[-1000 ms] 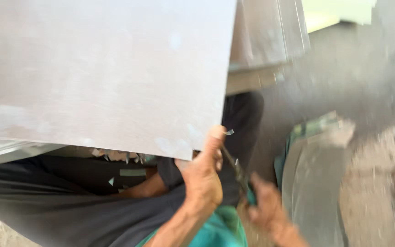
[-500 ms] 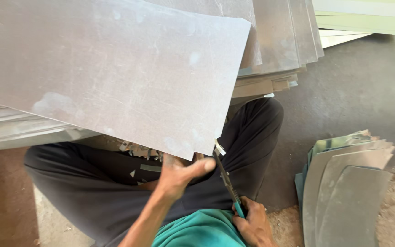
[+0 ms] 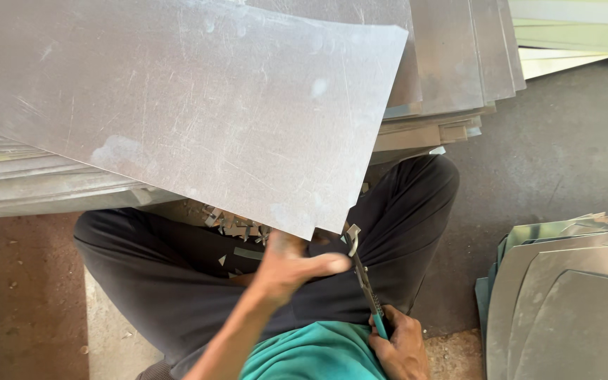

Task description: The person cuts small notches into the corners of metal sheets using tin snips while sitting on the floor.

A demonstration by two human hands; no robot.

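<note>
Head view: the large grey flat metal sheet (image 3: 177, 105) has tilted further up across the lap, its near corner now at the snips. The left hand (image 3: 290, 264) supports that corner from beneath, fingers partly hidden, thumb extended. The right hand (image 3: 399, 345), below the sheet, grips the green-handled metal snips (image 3: 364, 281), so the cut appears under way.

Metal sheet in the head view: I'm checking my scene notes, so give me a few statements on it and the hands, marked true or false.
1. The left hand grips the near edge of the large metal sheet. True.
2. The right hand is empty. False: it holds snips with a teal handle.
3. The cut curved pieces lie at the person's left. False: at the right.
4. Small metal scraps lie on the dark trousers. True.
</note>
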